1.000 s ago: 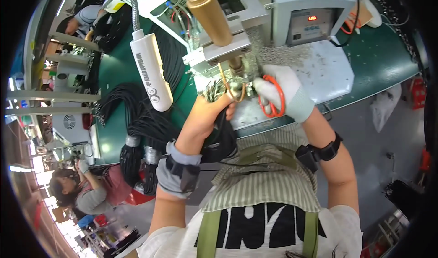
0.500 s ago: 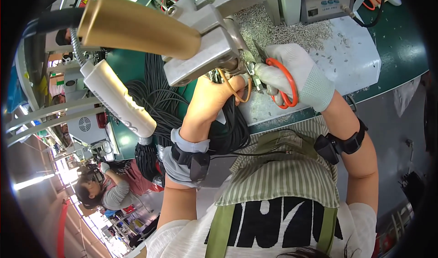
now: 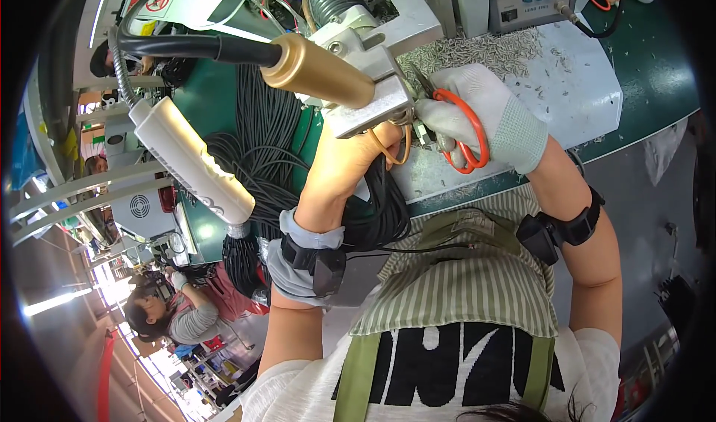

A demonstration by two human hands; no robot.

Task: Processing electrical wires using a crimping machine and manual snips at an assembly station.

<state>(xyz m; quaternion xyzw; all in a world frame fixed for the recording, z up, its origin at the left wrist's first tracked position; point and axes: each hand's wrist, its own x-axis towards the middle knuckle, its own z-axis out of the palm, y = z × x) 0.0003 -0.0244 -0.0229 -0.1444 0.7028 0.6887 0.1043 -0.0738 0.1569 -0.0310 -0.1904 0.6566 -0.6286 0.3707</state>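
One left hand [image 3: 362, 142], bare, beneath the gold cylinder [image 3: 321, 71] and its clamp [image 3: 369, 108]; fingers partly hidden, so I cannot tell what it grips. One right hand [image 3: 481, 108], white-gloved, just beside it, closed on red-handled scissors [image 3: 483, 135], blades pointing away from the wearer. One bunch of black cables [image 3: 384, 205], below the left hand, at the green tabletop [image 3: 649, 64]. Many metal bits [image 3: 492, 52], heaped beyond the scissors on a white board [image 3: 585, 86].

Work glove [image 3: 497, 107]: coloured white, cuffed in pale grey-green. Scissors [image 3: 477, 117]: handled in orange-red. Soldering-iron grip [image 3: 322, 71]: finished in gold. Cables [image 3: 257, 116]: sheathed in black. Bib apron [image 3: 451, 295]: striped in green and cream, strapped in olive. Tabletop [image 3: 652, 86]: surfaced in dark green.
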